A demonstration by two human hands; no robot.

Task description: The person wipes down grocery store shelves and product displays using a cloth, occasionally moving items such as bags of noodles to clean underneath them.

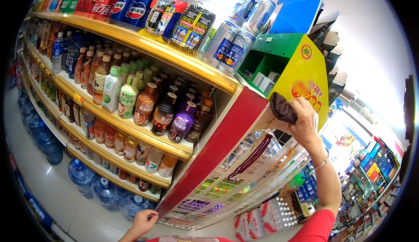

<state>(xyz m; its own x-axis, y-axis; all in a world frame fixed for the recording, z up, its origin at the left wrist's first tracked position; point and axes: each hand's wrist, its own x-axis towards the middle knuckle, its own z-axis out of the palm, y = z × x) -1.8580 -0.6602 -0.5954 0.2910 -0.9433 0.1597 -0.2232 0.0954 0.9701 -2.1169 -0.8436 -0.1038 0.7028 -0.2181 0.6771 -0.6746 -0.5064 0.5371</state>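
Observation:
Raised at the upper right, my right hand [304, 121] grips a dark brown cloth [283, 107]. The cloth is against the lower corner of a yellow and green cardboard display box [306, 68], which stands on top of the shelf unit's end. Small packets [263, 82] lie in the box's green compartment. My left hand [144, 223] hangs low at the bottom, its fingers loosely curled near the foot of the red end post [217, 148]. I see nothing in it.
Stacked Red Bull cans [234, 47] stand beside the box on the top shelf [147, 37]. Bottled drinks [131, 94] fill the shelves below. Large water jugs [106, 193] stand on the floor. A wire rack [209, 193] covers the unit's end, and shrink-wrapped bottle packs [252, 224] sit beyond it.

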